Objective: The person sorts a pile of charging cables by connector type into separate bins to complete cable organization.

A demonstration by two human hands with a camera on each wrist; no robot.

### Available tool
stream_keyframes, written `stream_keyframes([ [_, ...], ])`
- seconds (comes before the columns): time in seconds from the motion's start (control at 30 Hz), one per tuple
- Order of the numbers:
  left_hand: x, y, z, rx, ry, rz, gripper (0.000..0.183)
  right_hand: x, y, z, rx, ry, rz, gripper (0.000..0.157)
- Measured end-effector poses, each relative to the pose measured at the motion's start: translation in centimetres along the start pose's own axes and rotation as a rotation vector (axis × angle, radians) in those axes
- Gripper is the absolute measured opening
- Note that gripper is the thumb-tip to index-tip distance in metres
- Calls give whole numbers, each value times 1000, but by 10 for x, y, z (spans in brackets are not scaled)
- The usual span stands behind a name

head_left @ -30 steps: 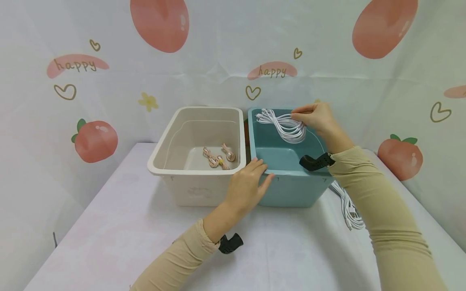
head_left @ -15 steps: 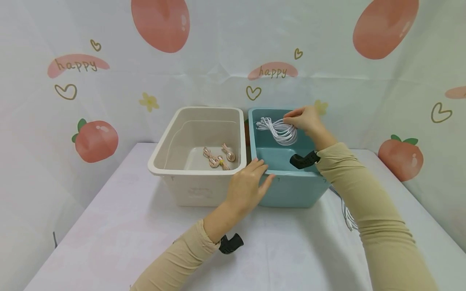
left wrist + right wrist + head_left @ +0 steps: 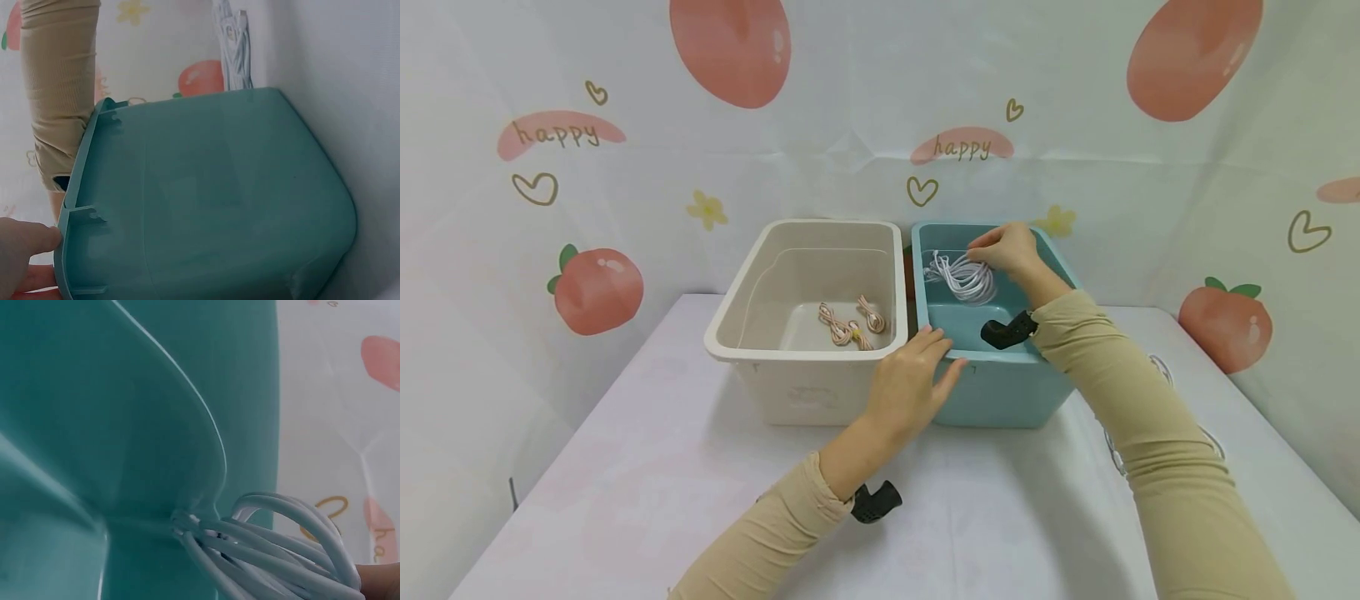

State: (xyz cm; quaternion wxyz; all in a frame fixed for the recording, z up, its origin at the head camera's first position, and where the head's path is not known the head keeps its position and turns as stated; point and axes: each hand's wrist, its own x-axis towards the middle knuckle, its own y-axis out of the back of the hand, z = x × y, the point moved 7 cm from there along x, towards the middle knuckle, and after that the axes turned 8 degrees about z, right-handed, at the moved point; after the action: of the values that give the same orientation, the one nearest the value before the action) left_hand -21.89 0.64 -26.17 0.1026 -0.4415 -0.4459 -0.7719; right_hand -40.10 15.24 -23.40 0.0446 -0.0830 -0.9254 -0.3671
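Inside the upper part of the blue bin [image 3: 1000, 396], a coiled white cable [image 3: 972, 283] hangs from my right hand [image 3: 1011, 252], pinched between thumb and fingers. The right wrist view shows the cable's loops [image 3: 281, 550] close up against the teal wall, with a fingertip at the lower right edge. My left hand [image 3: 906, 387] grips the blue bin's near left rim. In the left wrist view, the thumb [image 3: 40, 239] lies on the outside of that rim and the fingers reach over it.
A beige bin [image 3: 805, 354] stands left of the blue one, with several small bundled beige cords [image 3: 838, 327] on its floor. More white cable [image 3: 234, 50] lies on the table right of the blue bin, partly hidden by the right sleeve. A printed cloth hangs behind.
My right hand has moved left and slightly down, bringing the white cable lower into the blue bin. The left hand stays in place on the rim.
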Motion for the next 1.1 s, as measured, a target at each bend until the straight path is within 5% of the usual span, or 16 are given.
stream_keyframes([
  [0.13, 0, 0, -1, -5, 0, -5, 28, 1, -10, 1, 66, -66, -52, 31],
  [0.4, 0, 0, -1, -6, -8, -18, 29, -5, -35, -1, 16, -43, -346, 36],
  [0.7, 0, -1, -1, -17, -6, -23, 28, -9, -27, -5, 43, -31, -356, 38],
  [1.1, -1, -2, -2, -12, -6, 2, 28, -22, 13, -9, 163, 18, -367, 43],
])
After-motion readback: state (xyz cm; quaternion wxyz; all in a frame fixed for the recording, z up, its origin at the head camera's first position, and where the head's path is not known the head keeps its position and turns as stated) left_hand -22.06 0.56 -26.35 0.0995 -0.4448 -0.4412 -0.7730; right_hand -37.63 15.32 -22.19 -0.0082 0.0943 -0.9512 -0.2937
